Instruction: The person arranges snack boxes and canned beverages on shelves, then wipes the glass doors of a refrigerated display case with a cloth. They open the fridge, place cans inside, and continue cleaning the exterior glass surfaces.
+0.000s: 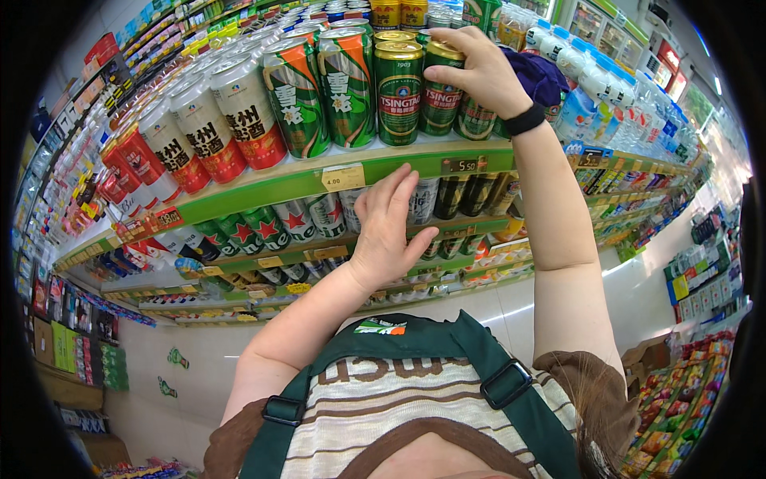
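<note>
My right hand (479, 69) is at the top shelf, its thumb and fingers around the top of a green Tsingtao beer can (441, 105). The can stands upright in the front row, beside another Tsingtao can (399, 102) with a gold lid. My left hand (389, 227) is held before the shelf's green front edge (395, 167), fingers extended and thumb apart, with nothing in it. Whether its fingertips touch the edge I cannot tell. Behind my right wrist lies a bunched purple cloth (535, 78).
Left of the Tsingtao cans are green-and-orange cans (347, 90) and white-and-red cans (248, 114). Heineken cans (263, 224) fill the shelf below. Plastic bottles (649, 120) stand at the right. Price tags (343, 178) line the edge. Snack packets (682, 401) are displayed at lower right.
</note>
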